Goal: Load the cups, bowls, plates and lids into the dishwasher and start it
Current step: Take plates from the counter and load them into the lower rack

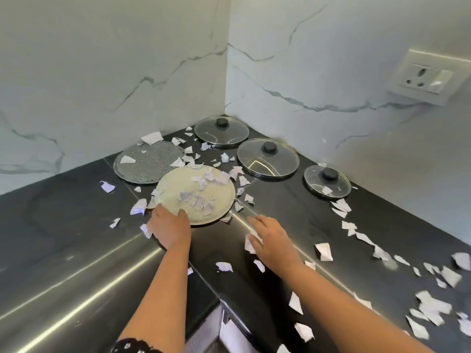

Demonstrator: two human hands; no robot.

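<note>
A round steel plate (175, 189) strewn with torn paper lies on the black corner counter (293, 220). My left hand (169, 226) grips its near rim, thumb on top. My right hand (272, 240) hovers flat over the counter to the right of the plate, fingers straight, holding nothing. Behind the plate lies a second, textured steel plate (149, 163). Three glass lids with black knobs sit along the right wall: a far lid (221, 131), a middle lid (267, 157) and a small lid (327, 180).
Torn paper scraps (323, 250) litter the counter, thickest around the plates and along the right side. Marble walls meet in the corner behind. A wall socket (425, 80) sits at upper right. The counter's front edge drops away at bottom centre.
</note>
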